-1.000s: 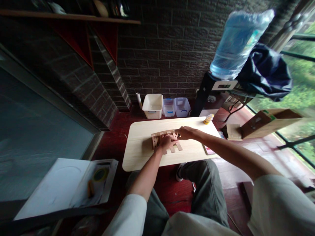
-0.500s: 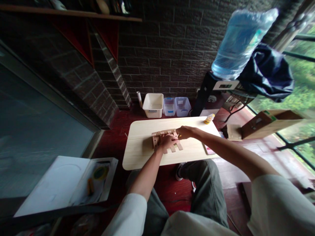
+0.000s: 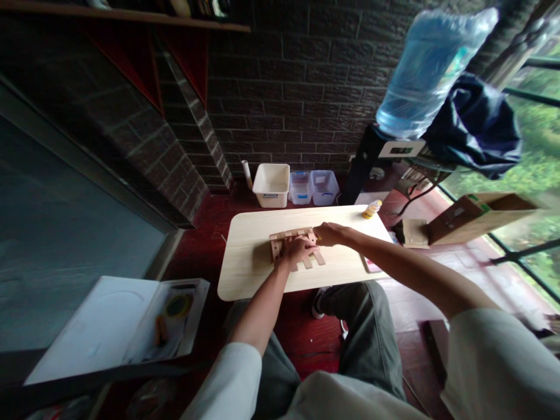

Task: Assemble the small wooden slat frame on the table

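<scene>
A small frame of pale wooden slats (image 3: pixel 282 243) lies on the light wooden table (image 3: pixel 249 262) in front of me. My left hand (image 3: pixel 297 251) rests on top of the frame with its fingers curled over the slats, pressing it down. My right hand (image 3: pixel 330 234) is at the frame's right end, fingers pinched together on something small that I cannot make out. Several slat ends stick out below my left hand toward me.
A small yellow bottle (image 3: pixel 371 209) stands at the table's far right corner. A white basket (image 3: pixel 272 185) and two clear bins (image 3: pixel 315 188) sit on the floor by the brick wall. A water dispenser (image 3: pixel 420 76), a cardboard box (image 3: pixel 476 214) and an open white case (image 3: pixel 131 321) are around.
Both hands stay on the wooden frame; only slight shifts of the view between frames.
</scene>
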### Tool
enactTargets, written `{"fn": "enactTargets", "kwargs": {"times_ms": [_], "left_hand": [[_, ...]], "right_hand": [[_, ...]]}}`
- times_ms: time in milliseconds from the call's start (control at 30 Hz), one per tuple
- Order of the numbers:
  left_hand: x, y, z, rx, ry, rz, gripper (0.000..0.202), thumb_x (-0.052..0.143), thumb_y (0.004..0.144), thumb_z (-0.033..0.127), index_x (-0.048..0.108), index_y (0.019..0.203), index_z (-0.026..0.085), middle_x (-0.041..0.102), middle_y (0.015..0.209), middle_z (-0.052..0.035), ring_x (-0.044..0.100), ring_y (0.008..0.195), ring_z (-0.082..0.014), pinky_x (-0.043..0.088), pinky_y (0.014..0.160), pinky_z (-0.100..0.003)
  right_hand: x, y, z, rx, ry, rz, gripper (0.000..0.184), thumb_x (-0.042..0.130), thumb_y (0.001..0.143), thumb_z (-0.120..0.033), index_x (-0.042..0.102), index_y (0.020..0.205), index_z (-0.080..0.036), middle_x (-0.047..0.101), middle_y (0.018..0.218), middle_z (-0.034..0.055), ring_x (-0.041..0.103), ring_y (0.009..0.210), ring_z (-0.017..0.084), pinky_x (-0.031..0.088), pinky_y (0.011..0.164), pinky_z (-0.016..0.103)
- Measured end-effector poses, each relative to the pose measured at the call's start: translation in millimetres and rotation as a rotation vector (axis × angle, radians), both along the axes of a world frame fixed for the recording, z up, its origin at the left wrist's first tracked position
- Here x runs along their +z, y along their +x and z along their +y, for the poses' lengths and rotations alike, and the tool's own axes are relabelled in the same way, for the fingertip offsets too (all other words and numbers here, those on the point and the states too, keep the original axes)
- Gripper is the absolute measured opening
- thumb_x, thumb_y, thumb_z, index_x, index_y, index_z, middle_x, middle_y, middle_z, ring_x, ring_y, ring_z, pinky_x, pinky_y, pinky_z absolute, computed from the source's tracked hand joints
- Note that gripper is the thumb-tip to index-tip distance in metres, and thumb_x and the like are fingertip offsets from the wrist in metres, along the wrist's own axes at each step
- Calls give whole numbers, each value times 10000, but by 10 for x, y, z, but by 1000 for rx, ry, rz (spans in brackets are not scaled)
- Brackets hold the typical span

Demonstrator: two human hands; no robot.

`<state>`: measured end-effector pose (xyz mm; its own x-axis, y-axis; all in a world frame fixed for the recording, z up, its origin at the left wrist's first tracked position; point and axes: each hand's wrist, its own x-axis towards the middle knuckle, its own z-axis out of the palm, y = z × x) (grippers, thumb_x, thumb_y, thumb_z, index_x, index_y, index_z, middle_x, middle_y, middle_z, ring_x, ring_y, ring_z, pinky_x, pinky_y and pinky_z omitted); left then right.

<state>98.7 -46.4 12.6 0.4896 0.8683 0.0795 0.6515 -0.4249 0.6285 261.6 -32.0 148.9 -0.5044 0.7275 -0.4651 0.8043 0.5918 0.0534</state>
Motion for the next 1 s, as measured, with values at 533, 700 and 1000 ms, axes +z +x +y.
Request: {"fn": "enactTargets", "kwargs": {"times_ms": [533, 700, 1000], "left_hand": [[-20, -3, 21, 10, 17, 18, 199, 662, 888, 410, 804, 893, 270, 766, 1018, -53, 631, 1107, -259, 368, 1052, -452], [-17, 7, 24, -32, 47, -2, 186, 665, 871, 365, 793, 809, 245, 768, 959, -53, 645, 1070, -254, 405, 1015, -433], [-8, 1, 36, -16, -21, 16, 167, 648, 837, 331, 797, 828, 255, 771, 1005, -39, 627, 1113, -271, 405, 1021, -448]], "right_hand": [[56, 45, -79, 44, 102, 66, 336, 563, 964, -333, 626, 1215, -120, 750, 1052, 173, 733, 936, 273, 477, 662, 269], [72, 84, -90, 70, 80, 54, 270, 538, 966, -264, 653, 1187, -159, 754, 1063, 148, 728, 937, 251, 479, 698, 269], [-112, 81, -93, -34, 112, 46, 337, 526, 988, -340, 653, 1171, -88, 750, 1047, 197, 730, 961, 268, 504, 721, 272]]}}
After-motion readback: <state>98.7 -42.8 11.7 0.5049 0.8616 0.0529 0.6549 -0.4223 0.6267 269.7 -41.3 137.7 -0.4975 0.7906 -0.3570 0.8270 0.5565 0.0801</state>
